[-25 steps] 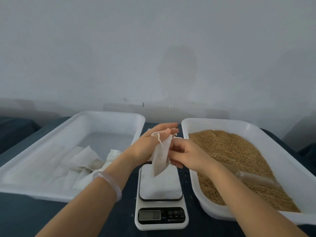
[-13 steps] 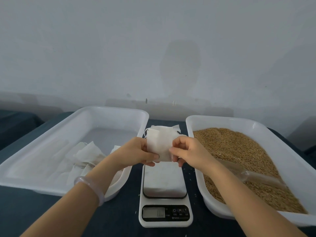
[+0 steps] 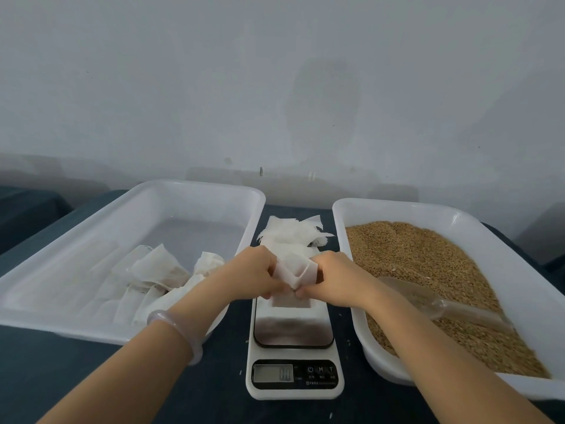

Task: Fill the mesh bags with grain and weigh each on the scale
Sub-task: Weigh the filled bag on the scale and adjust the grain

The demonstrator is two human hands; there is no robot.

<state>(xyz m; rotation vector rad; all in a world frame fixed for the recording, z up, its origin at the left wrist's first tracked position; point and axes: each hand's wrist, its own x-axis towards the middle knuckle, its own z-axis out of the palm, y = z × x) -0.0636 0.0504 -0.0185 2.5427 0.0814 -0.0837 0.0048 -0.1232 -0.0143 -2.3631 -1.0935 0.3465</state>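
Lower now than before, my left hand (image 3: pixel 253 276) and right hand (image 3: pixel 336 280) pinch the bag (image 3: pixel 296 270) just above the scale (image 3: pixel 293 328), so I spread its mouth wide before scooping grain (image 3: pixel 428 264).

Soft, even, rather dim light filled the view, casting a faint head-shaped shadow on the wall (image 3: pixel 324 111) and a dull sheen on the scale (image 3: pixel 293 328) plate, while wide-angle distortion curved the edges and fine detail looked slightly blurred.

Table (image 3: pixel 91 377) bears left tub (image 3: pixel 195 186), scale (image 3: pixel 295 391), bags (image 3: pixel 293 232), grain tub (image 3: pixel 397 206).
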